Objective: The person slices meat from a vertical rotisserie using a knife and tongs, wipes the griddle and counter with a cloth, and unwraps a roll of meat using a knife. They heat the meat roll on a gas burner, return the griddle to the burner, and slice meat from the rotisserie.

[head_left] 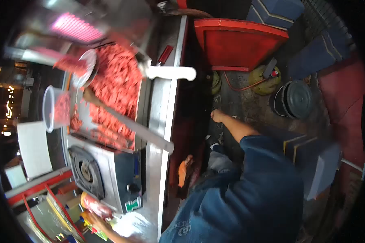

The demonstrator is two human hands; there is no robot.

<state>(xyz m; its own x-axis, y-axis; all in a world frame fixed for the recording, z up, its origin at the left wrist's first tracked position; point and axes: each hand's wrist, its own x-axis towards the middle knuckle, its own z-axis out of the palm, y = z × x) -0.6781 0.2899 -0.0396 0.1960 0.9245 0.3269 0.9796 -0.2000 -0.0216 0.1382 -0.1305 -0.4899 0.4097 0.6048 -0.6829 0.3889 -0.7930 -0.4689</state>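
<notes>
At the lower left, my left hand is closed around a yellow, red and green packet, partly hidden by the fingers. Beside it lies a clear plastic bag with pinkish contents. My right hand hangs low over the floor, curled into a fist with nothing visible in it. A metal tray on the counter is heaped with red shredded food. Across the food rests a long-handled spatula. A white-handled knife juts over the counter edge.
A gas stove stands beside the tray, near a clear plastic tub and a metal dish. On the floor are a lidded bucket, a green gas cylinder, a red panel and blue padded blocks.
</notes>
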